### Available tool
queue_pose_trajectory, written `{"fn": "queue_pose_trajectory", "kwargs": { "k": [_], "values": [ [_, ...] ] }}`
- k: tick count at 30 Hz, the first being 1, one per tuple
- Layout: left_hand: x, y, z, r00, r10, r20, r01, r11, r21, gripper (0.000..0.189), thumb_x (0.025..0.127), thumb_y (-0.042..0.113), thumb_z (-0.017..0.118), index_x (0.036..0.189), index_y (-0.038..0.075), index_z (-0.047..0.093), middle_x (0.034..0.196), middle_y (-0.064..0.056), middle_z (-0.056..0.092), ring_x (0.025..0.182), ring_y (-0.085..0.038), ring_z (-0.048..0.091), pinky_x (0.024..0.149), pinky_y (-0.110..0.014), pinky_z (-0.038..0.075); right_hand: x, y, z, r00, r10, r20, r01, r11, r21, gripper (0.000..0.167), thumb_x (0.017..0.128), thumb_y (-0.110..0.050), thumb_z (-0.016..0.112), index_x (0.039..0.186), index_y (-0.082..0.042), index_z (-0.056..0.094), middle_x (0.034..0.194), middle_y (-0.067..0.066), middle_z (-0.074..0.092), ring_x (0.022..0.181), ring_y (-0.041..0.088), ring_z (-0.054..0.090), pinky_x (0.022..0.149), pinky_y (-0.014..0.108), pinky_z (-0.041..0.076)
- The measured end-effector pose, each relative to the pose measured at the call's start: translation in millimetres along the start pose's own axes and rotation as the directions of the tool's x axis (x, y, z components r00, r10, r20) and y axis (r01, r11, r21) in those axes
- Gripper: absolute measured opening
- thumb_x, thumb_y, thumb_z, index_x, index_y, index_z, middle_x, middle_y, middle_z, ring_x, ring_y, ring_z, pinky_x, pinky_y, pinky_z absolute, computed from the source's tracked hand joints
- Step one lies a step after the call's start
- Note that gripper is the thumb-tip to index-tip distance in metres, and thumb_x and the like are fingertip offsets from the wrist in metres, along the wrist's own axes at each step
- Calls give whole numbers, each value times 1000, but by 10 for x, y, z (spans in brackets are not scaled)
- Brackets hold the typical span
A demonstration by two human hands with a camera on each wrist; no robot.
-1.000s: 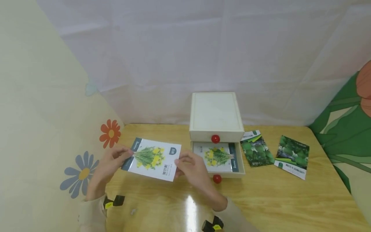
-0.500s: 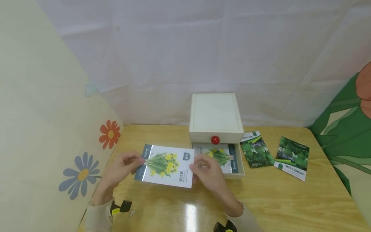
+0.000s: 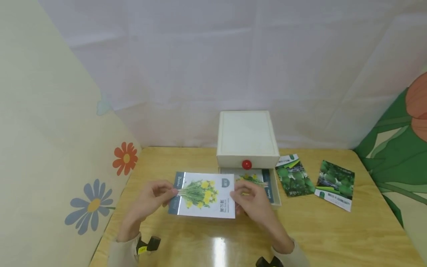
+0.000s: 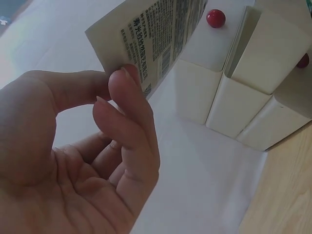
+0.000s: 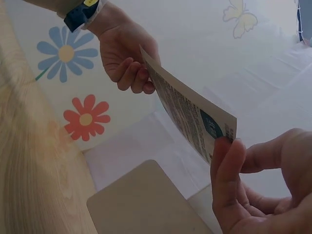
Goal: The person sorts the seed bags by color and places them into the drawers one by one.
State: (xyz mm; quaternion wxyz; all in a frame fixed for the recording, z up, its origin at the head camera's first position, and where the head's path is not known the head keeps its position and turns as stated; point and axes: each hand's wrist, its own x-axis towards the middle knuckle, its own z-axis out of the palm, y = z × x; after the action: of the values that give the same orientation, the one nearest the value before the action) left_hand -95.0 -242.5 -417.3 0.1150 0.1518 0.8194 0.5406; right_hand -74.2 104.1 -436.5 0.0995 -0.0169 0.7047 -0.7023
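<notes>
A white seed packet [image 3: 203,194] printed with yellow flowers and green stems is stretched between both hands above the table. My left hand [image 3: 151,198] pinches its dark blue end between thumb and fingers. At the opposite end, my right hand [image 3: 255,202] pinches the white edge. Small print covers the packet's back [image 4: 161,39] in the left wrist view. Behind the right hand, an open drawer [image 3: 277,194] sticks out of a white cabinet [image 3: 247,133]. A similar flower packet [image 3: 268,187] lies in that drawer, partly hidden by the hand and the upper drawer front.
Two green seed packets, one [image 3: 295,177] beside the cabinet and another [image 3: 335,183] farther right, lie on the wooden table [image 3: 320,233]. The upper drawer has a red knob [image 3: 247,164]. A flower-painted wall [image 3: 91,205] borders the left side, and white cloth [image 3: 186,74] hangs behind.
Both hands have carried the packet rightward, and its slant has levelled out. The right hand now covers more of the open drawer, and the lower red knob is hidden.
</notes>
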Motion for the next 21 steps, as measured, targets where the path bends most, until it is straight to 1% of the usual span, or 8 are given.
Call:
{"fn": "queue_pose_trajectory", "kwargs": {
  "k": [3,5,9,12,15,18,21],
  "values": [
    [28,-18,45,1000,5,20,-5,1000,-3,9,104,11,68,104,3,74,78,3,66,66,-8,59,60,-24,55,-14,-19,-73,1000,15,-6,-15,1000,-23,23,96,-4,73,116,6,68,95,15,72,56,16,65,51,26,58],
    [56,-28,74,999,1,39,-1,1000,-3,9,104,11,68,104,5,74,79,2,67,67,-11,61,62,-24,56,-24,-33,-115,999,35,-20,-36,998,-43,24,97,-5,73,118,5,68,95,14,72,56,16,64,50,25,57],
    [100,-33,151,997,19,74,-18,999,-28,10,103,8,67,104,0,73,82,0,70,69,-15,65,64,-24,59,-73,-44,-193,996,60,-63,-65,994,-82,25,98,-8,74,120,3,68,98,14,72,58,17,65,53,27,60],
    [120,-22,214,996,35,84,-31,998,-49,11,103,6,67,106,-3,72,84,-1,72,71,-15,67,64,-25,60,-104,-31,-254,995,47,-85,-55,994,-98,26,98,-9,75,121,3,68,102,15,72,63,18,68,56,29,63],
    [138,-2,270,996,31,85,-26,998,-63,13,102,5,67,109,-4,70,88,-5,74,73,-15,68,65,-25,61,-112,-16,-313,996,25,-88,-35,993,-112,27,98,-9,76,121,3,68,104,16,72,67,19,70,58,30,64],
    [164,13,324,997,16,80,-11,998,-70,15,103,7,67,113,-4,69,91,-9,75,73,-16,67,66,-25,60,-107,-9,-366,997,3,-83,-13,992,-126,27,99,-9,75,122,3,67,105,17,72,70,19,72,60,31,65],
    [192,25,375,997,-8,76,14,996,-84,18,103,9,67,116,-3,68,92,-12,73,73,-18,67,66,-26,60,-106,-6,-418,997,-3,-75,-6,993,-121,27,99,-9,74,122,5,67,103,18,71,71,19,73,61,33,66]
  ]
}}
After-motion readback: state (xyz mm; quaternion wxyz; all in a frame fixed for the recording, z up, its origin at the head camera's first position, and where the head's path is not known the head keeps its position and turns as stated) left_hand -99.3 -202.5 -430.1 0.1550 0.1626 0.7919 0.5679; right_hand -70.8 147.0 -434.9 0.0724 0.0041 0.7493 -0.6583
